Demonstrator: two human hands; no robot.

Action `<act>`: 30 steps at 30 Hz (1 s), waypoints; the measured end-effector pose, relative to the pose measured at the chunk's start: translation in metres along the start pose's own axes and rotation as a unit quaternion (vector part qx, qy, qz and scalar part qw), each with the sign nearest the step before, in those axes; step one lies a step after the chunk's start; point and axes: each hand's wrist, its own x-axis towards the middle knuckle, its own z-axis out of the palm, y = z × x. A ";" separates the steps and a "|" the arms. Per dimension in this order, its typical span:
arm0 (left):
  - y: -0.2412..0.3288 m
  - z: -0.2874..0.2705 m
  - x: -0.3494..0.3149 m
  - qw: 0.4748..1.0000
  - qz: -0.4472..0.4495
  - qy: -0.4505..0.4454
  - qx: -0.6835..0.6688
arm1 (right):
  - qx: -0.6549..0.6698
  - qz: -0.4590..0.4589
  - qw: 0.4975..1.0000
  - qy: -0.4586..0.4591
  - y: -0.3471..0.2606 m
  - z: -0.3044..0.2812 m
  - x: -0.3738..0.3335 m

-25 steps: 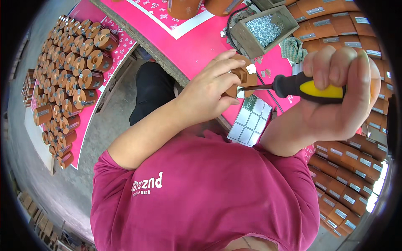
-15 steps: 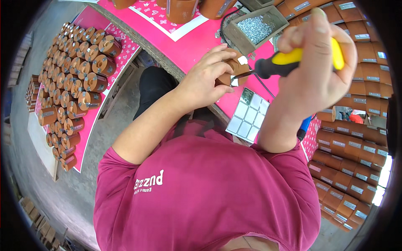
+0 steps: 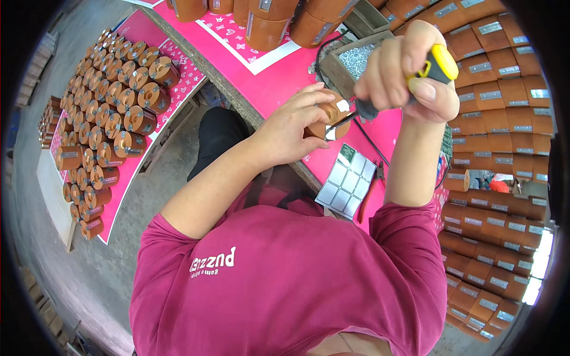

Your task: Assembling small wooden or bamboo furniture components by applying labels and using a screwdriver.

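Note:
My left hand (image 3: 286, 126) is wrapped around a short brown wooden cylinder (image 3: 333, 108), steadying it near the edge of the pink-covered table (image 3: 279, 80). White patches and a small metal piece show on the cylinder's top. In my right hand (image 3: 395, 74), fingers closed, is a screwdriver with a yellow and black handle (image 3: 444, 64). Its dark shaft slants down to the left, and the tip meets the cylinder's top beside my left thumb. Whether a screw sits under the tip is too small to tell.
A bin (image 3: 336, 76) of small screws (image 3: 355, 58) stands behind my right hand. A sheet of silvery labels (image 3: 345, 185), red-handled pliers (image 3: 364, 202) and a black cable (image 3: 370, 141) lie nearby. Stacked brown cylinders (image 3: 270, 32) stand behind, with more on the left table (image 3: 110, 89) and piled right (image 3: 493, 130).
My right hand has shifted left and turned around the screwdriver handle, now partly covering the screw bin. The red-handled pliers have come into view. My left hand keeps its hold on the cylinder.

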 end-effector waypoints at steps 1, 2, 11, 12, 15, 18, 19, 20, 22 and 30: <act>0.000 -0.001 -0.002 1.000 -0.007 0.007 0.001 | 0.067 -0.006 0.998 -0.002 0.006 0.000 0.003; -0.002 0.000 -0.002 1.000 0.009 0.018 -0.002 | 0.028 -0.022 0.998 0.059 0.006 0.013 0.002; -0.004 0.003 0.001 0.999 0.021 0.024 -0.015 | -0.115 -0.036 0.968 0.220 -0.003 0.034 -0.016; -0.004 0.003 0.001 0.999 0.026 0.027 -0.019 | -0.129 -0.036 0.956 0.262 -0.003 0.038 -0.016; -0.003 0.005 0.000 0.999 0.028 0.031 -0.012 | -0.180 -0.041 0.906 0.382 -0.001 0.053 -0.008; 0.001 0.006 0.003 0.999 0.031 0.034 0.007 | -0.239 -0.055 0.820 0.517 0.002 0.064 0.000; 0.002 0.006 0.002 0.999 0.033 0.036 0.008 | -0.254 -0.062 0.778 0.572 0.005 0.067 0.002; 0.003 0.007 0.001 0.998 0.029 0.047 0.013 | -0.257 -0.086 0.783 0.560 0.008 0.071 0.004; 0.005 0.007 0.000 0.998 0.030 0.057 0.017 | -0.307 -0.095 0.770 0.551 0.013 0.078 0.009; 0.012 0.006 0.003 0.992 0.074 0.047 0.092 | -0.306 -0.096 0.748 0.581 0.008 0.075 0.002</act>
